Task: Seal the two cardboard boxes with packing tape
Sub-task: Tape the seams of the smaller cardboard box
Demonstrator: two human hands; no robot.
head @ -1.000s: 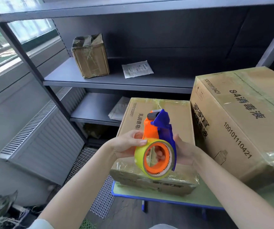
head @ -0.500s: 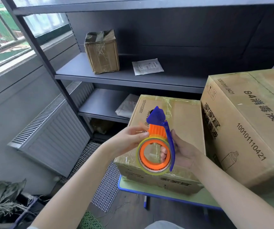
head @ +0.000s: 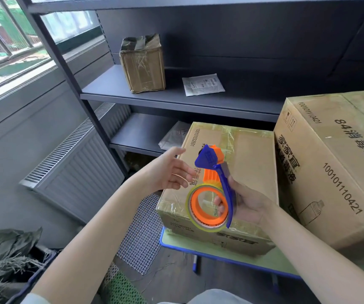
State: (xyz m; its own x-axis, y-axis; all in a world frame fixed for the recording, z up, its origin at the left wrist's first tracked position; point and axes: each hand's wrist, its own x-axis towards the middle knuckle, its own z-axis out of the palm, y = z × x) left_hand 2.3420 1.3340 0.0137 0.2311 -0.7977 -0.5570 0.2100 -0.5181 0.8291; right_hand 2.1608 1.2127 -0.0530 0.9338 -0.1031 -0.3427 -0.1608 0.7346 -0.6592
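Note:
Two cardboard boxes sit on a low green table (head: 264, 263) with a blue edge. The smaller box (head: 249, 163) lies in the middle, its top shiny with tape. The larger box (head: 334, 163), printed with black characters and numbers, stands to its right. My right hand (head: 245, 200) grips a blue and orange tape dispenser (head: 214, 194) holding a yellowish roll, above the near end of the smaller box. My left hand (head: 170, 170) hovers just left of the dispenser, fingers spread and relaxed, holding nothing.
A dark metal shelf unit (head: 176, 97) stands behind the table, with a small taped box (head: 142, 64) and a white pouch (head: 203, 84) on it. A radiator (head: 78, 170) lines the left wall. Wire mesh (head: 141, 240) lies on the floor.
My left hand has let go of the dispenser and opened to its left. The dispenser has tilted, now held by my right hand alone. The view has shifted left.

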